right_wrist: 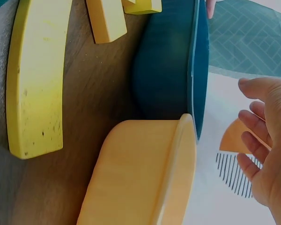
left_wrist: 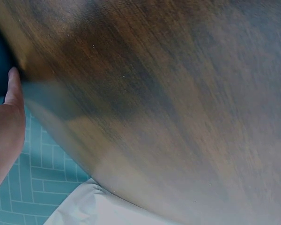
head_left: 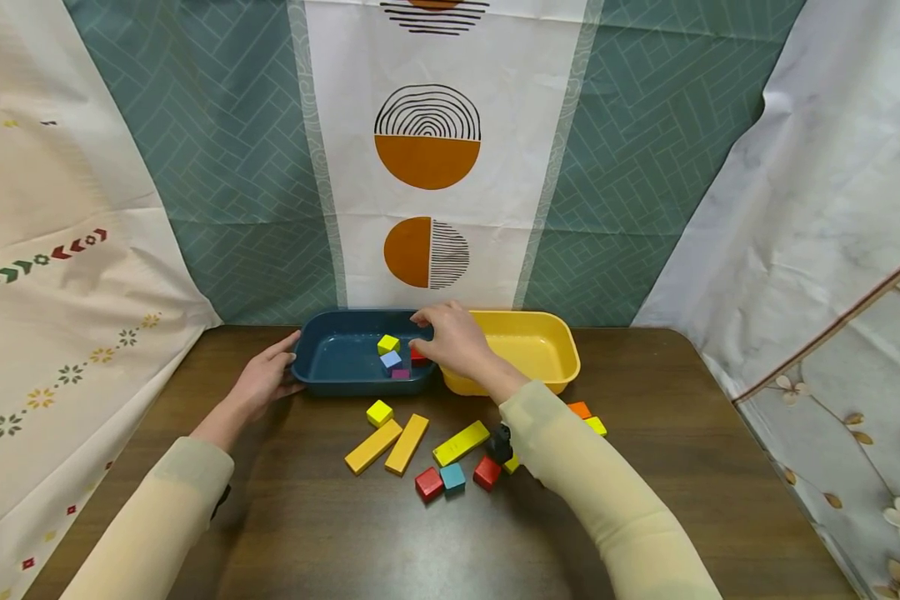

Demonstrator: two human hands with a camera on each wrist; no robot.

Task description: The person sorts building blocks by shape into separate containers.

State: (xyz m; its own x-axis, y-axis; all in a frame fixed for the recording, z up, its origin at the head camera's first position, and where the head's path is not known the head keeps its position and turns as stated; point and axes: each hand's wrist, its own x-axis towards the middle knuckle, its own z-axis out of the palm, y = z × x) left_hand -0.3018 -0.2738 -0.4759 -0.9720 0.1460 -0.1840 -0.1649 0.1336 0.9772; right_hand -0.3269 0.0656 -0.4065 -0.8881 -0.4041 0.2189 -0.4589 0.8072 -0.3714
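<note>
My left hand [head_left: 261,379] touches the left end of the dark blue tray [head_left: 363,388] with its fingers extended along the wall. In the left wrist view only part of this hand [left_wrist: 8,129] shows, a fingertip right at the tray. Above the tray's right end is my right hand [head_left: 456,337], its fingers loosely curved. The right wrist view shows nothing between this hand's [right_wrist: 269,136] thumb and fingers. Inside the tray lie a yellow cube [head_left: 388,343], a light blue block [head_left: 391,360], a purple block [head_left: 401,374] and a red block [head_left: 418,356], partly hidden by the right hand.
A yellow tray [head_left: 562,385] stands against the blue one's right end. In front lie two orange-yellow bars [head_left: 373,447], a yellow bar [head_left: 461,442], a yellow cube [head_left: 379,413], red cubes [head_left: 429,484] and a teal cube [head_left: 453,478]. An orange block [head_left: 580,410] lies right of my forearm.
</note>
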